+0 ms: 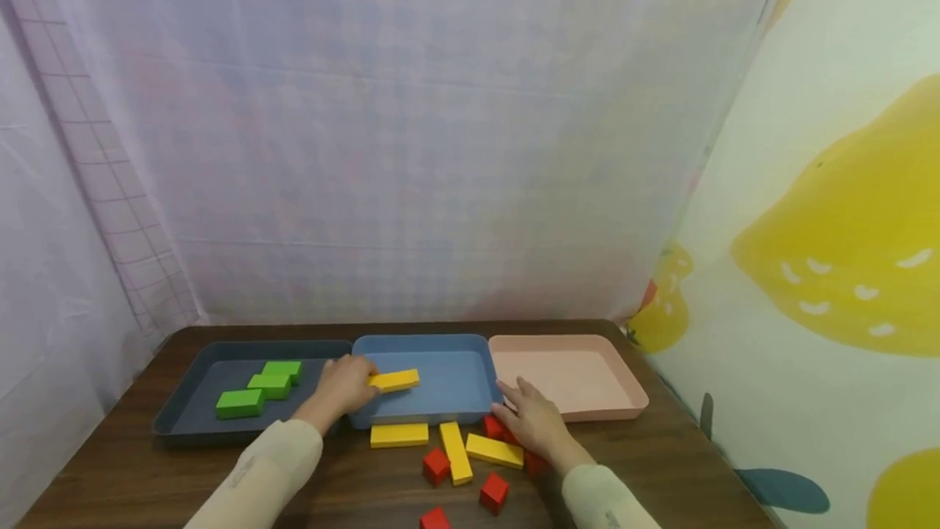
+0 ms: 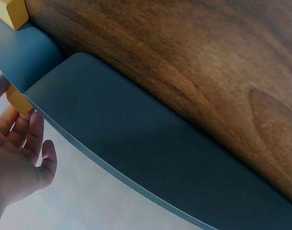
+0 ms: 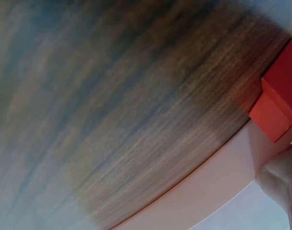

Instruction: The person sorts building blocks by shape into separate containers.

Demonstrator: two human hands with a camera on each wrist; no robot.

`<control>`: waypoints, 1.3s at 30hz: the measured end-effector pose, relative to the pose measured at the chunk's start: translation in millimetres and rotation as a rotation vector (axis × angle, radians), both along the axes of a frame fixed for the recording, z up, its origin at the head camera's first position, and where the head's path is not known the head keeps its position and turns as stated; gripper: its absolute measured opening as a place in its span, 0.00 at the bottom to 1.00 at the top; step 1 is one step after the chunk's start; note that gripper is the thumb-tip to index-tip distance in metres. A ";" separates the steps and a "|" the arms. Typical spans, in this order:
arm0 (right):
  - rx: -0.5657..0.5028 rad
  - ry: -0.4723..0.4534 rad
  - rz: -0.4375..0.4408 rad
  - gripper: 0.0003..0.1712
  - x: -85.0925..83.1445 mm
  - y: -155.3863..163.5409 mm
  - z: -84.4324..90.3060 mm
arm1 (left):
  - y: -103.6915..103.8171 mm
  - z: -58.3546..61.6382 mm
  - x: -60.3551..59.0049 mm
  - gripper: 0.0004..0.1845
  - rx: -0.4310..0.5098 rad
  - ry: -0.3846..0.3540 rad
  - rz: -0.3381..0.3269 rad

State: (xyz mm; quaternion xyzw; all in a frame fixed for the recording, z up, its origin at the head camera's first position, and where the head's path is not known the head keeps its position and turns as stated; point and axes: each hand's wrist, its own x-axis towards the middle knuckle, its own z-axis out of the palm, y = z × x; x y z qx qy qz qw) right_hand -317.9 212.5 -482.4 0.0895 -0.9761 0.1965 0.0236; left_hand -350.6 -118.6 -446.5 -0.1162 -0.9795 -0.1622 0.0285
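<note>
My left hand [image 1: 351, 382] pinches a yellow block [image 1: 394, 380] by its end, just above the floor of the blue tray [image 1: 470, 366]. In the left wrist view the fingers [image 2: 22, 143] curl by that yellow block [image 2: 16, 98] beside the tray's rim [image 2: 21, 57]. My right hand [image 1: 523, 415] lies palm down at the front left corner of the pink tray [image 1: 587, 415], over a red cube [image 1: 493, 427]. A red cube [image 3: 279, 103] shows against the pink rim [image 3: 208, 191] close to a fingertip [image 3: 280, 179]. Whether the fingers grip it is hidden.
A dark grey tray [image 1: 184, 406] at the left holds three green blocks [image 1: 239, 403]. Loose on the wooden table [image 1: 110, 472] in front of the trays lie three yellow blocks [image 1: 399, 434] and several red cubes [image 1: 436, 465]. Curtains close the back and sides.
</note>
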 end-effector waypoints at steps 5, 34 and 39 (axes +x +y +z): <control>-0.001 -0.018 -0.029 0.33 1.3 -1.5 -0.7 | 3.3 1.4 -1.9 0.14 -0.028 -0.033 -0.011; 0.004 -0.002 -0.017 0.33 1.9 -1.8 -1.0 | 1.8 3.7 35.3 0.19 0.050 0.197 -0.104; 0.004 -0.006 -0.024 0.34 2.1 -1.8 -0.7 | 0.8 11.0 57.3 0.18 0.126 0.216 -0.160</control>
